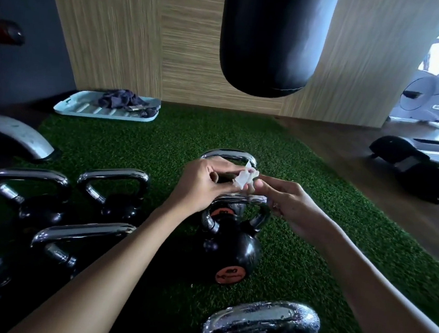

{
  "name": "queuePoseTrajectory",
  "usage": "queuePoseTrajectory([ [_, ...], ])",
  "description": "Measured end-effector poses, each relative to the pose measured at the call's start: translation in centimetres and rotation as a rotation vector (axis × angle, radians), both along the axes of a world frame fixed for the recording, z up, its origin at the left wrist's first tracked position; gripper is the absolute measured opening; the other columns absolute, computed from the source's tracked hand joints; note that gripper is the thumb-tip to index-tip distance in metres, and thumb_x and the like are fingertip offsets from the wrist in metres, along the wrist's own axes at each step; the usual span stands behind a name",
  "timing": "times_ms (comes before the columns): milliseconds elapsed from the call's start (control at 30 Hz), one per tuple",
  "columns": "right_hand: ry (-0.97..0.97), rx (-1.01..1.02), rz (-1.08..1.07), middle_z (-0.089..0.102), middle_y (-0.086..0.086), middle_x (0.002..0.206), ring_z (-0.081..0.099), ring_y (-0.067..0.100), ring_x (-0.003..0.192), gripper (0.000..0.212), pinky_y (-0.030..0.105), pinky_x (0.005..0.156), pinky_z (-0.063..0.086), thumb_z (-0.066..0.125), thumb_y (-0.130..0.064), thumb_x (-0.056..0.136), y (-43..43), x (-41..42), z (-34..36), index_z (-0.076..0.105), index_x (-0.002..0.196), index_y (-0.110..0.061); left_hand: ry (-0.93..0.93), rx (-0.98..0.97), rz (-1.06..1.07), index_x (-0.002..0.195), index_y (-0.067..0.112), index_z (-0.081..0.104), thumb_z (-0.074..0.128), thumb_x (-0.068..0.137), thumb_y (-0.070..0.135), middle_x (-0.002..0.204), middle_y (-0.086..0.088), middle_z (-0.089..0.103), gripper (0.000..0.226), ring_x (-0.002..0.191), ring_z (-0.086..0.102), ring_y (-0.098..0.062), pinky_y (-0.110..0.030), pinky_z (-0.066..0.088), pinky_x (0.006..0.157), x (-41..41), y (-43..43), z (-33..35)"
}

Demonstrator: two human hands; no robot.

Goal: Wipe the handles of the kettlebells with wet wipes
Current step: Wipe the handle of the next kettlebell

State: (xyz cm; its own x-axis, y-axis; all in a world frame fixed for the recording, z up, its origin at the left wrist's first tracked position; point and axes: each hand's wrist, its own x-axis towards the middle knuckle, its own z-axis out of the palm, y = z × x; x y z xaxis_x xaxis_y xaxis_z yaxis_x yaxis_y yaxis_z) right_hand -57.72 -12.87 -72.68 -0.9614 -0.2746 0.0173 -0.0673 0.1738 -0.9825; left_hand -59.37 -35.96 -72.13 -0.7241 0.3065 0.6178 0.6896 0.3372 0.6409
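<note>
Several black kettlebells with chrome handles stand on the green turf. My left hand (206, 182) pinches a small crumpled white wet wipe (245, 179) above the middle kettlebell (231, 251), which carries an orange label. My right hand (287, 202) meets the wipe's right edge with its fingertips, just over that kettlebell's handle (260, 219). Behind the hands rises another chrome handle (227, 155). A wet-looking handle (264, 323) sits nearest me at the bottom. More kettlebells (118, 193) line the left side.
A black punching bag (272, 41) hangs ahead above the turf (139, 141). A pale blue tray (105, 112) holding a dark cloth lies at the back left by the wooden wall. Exercise machines (430, 104) stand at the right on the wood floor.
</note>
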Motion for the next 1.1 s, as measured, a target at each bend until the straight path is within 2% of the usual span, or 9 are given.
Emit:
queuePoseTrajectory([
  [167,-0.068,-0.118,-0.061,0.069,0.013,0.102,0.036,0.008,0.063,0.035,0.023,0.054,0.026,0.075,-0.043,0.087,0.0,0.3,-0.8,0.078,0.110,-0.017,0.012,-0.081,-0.083,0.109,0.036,0.077,0.086,0.068,0.042,0.095,0.014,0.077,0.042,0.084,0.069,-0.002,-0.015,0.047,0.069,-1.0,1.1,-0.2],
  [300,-0.051,-0.131,-0.245,0.072,0.001,0.080,0.047,0.002,0.053,0.021,0.018,0.051,0.034,0.081,-0.030,0.083,0.3,1.5,-1.0,0.080,0.096,-0.014,-0.046,-0.235,-0.096,0.114,0.038,0.077,0.090,0.070,0.040,0.102,0.010,0.078,0.046,0.060,0.053,0.004,-0.022,0.042,0.057,-2.2,0.3,-0.2],
  [367,0.069,0.026,-0.472,0.077,-0.007,0.082,0.055,-0.001,0.054,0.024,0.019,0.053,0.042,0.085,-0.037,0.078,0.8,1.7,-1.8,0.081,0.098,-0.023,0.026,-0.480,-0.102,0.121,0.037,0.074,0.086,0.078,0.037,0.118,0.015,0.073,0.045,0.076,0.054,0.017,-0.009,0.044,0.068,-3.0,-0.1,0.2],
  [433,0.217,0.176,-0.661,0.077,-0.014,0.081,0.066,-0.007,0.060,0.027,0.015,0.056,0.054,0.087,-0.038,0.076,1.3,1.6,-2.9,0.080,0.100,-0.027,0.007,-0.743,-0.069,0.126,0.049,0.067,0.078,0.081,0.052,0.130,0.022,0.066,0.046,0.104,0.058,0.010,-0.022,0.052,0.088,-4.1,-0.3,0.8],
  [533,0.386,0.358,-0.694,0.071,-0.024,0.076,0.069,-0.010,0.070,0.019,0.014,0.062,0.056,0.084,-0.040,0.080,1.2,1.2,-4.1,0.078,0.096,-0.033,-0.114,-0.953,-0.046,0.128,0.065,0.055,0.071,0.077,0.066,0.096,0.021,0.073,0.054,0.078,0.063,0.003,-0.019,0.051,0.066,-5.2,-0.9,1.3],
  [633,0.571,0.498,-0.651,0.072,-0.027,0.085,0.069,-0.003,0.074,0.010,0.028,0.071,0.059,0.077,-0.047,0.085,0.6,0.5,-4.8,0.076,0.093,-0.041,-0.113,-0.943,-0.055,0.129,0.064,0.053,0.068,0.081,0.066,0.044,0.009,0.052,0.050,0.041,0.047,-0.007,-0.021,0.029,0.042,-5.5,-1.4,1.6],
  [800,0.863,0.597,-0.633,0.076,-0.016,0.089,0.063,0.007,0.077,0.026,0.033,0.077,0.054,0.073,-0.049,0.085,-0.7,-1.2,-5.5,0.080,0.094,-0.026,-0.058,-0.916,0.002,0.133,0.055,0.056,0.064,0.081,0.071,0.040,0.008,0.045,0.055,0.033,0.040,0.000,-0.020,0.023,0.039,-6.5,-1.5,1.0],
  [933,0.919,0.696,-0.633,0.077,-0.014,0.090,0.056,0.011,0.077,0.017,0.030,0.061,0.051,0.077,-0.042,0.087,-2.3,-2.8,-5.4,0.080,0.097,-0.028,-0.114,-0.851,0.034,0.130,0.045,0.064,0.068,0.082,0.067,0.054,0.042,0.032,0.053,0.048,0.054,0.012,-0.017,0.024,0.036,-7.1,-1.6,1.0],
  [1100,0.927,0.773,-0.597,0.076,-0.013,0.092,0.059,0.014,0.085,0.017,0.030,0.066,0.053,0.082,-0.027,0.081,-2.3,-4.1,-6.1,0.080,0.097,-0.029,-0.161,-0.750,0.060,0.124,0.049,0.065,0.066,0.080,0.071,0.034,0.022,0.047,0.050,0.030,0.034,-0.005,-0.021,0.017,0.036,-8.5,-2.0,0.3],
])
